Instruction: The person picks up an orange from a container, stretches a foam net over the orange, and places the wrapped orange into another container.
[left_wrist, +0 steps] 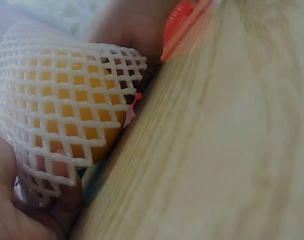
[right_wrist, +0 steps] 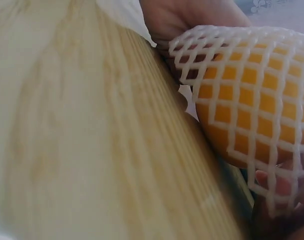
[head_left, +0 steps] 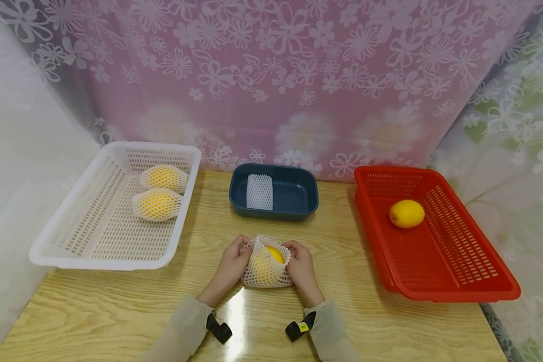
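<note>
A yellow lemon (head_left: 276, 255) sits inside a white foam net sleeve (head_left: 263, 271) on the table's middle, its top showing through the sleeve's opening. My left hand (head_left: 233, 259) pinches the net's left edge between thumb and fingers. On the other side my right hand (head_left: 301, 266) pinches the right edge. Both wrist views show the net (left_wrist: 67, 95) stretched over the lemon (right_wrist: 256, 100), with fingertips partly behind the mesh. A flat, unused-looking net sleeve (head_left: 259, 192) lies in the dark blue bin (head_left: 294, 215) just beyond the hands.
At left stands a white basket (head_left: 104, 262) holding two netted lemons (head_left: 158, 204). A red basket (head_left: 457, 294) at right holds one bare lemon (head_left: 406, 213). The wooden table (head_left: 344, 241) ends at a pink flowered curtain (head_left: 271, 75).
</note>
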{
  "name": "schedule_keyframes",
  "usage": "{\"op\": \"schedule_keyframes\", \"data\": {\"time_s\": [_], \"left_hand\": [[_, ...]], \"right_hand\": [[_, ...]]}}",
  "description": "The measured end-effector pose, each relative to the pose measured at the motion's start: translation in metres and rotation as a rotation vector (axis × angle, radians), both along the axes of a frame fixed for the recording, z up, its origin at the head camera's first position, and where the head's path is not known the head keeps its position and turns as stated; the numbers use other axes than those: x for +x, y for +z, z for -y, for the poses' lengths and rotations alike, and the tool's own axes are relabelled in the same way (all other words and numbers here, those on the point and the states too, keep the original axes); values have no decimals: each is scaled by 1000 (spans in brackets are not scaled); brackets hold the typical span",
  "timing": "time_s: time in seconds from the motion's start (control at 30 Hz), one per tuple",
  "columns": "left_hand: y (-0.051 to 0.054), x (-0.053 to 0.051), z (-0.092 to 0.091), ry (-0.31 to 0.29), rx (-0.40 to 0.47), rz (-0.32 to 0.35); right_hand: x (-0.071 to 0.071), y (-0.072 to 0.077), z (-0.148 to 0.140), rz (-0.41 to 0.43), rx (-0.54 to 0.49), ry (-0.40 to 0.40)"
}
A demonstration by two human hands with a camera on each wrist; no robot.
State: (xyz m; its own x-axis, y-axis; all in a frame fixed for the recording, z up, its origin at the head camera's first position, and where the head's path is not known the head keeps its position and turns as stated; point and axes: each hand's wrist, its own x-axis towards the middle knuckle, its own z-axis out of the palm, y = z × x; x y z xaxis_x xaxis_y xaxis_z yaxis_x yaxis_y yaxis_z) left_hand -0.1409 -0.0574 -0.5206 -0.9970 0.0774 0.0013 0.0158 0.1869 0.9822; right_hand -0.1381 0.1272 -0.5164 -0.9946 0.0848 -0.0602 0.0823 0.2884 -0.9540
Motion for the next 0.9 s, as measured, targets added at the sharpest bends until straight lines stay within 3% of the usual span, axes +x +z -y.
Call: {"op": "schedule_keyframes", "data": {"time_s": [0.2, 0.47, 0.57, 0.67, 0.77, 0.83, 0.9], "left_hand": [[-4, 2, 2, -2, -52, -124], [-12, 0, 8, 45, -318, -409], [-15, -2, 9, 41, -352, -476], [-18, -4, 9, 27, -303, -508], [-16, -2, 10, -8, -153, -503], [-14, 1, 11, -103, -21, -473], [-11, 3, 11, -241, 90, -392]], "right_hand": [[0, -4, -1, -36, 73, -19], [3, -4, -1, -53, 65, -47], [3, -5, -1, -64, 53, -57], [4, -5, -1, -63, 35, -65], [4, -6, -1, -60, 30, -63], [4, -6, -1, -61, 27, -62], [4, -6, -1, -66, 27, -60]]}}
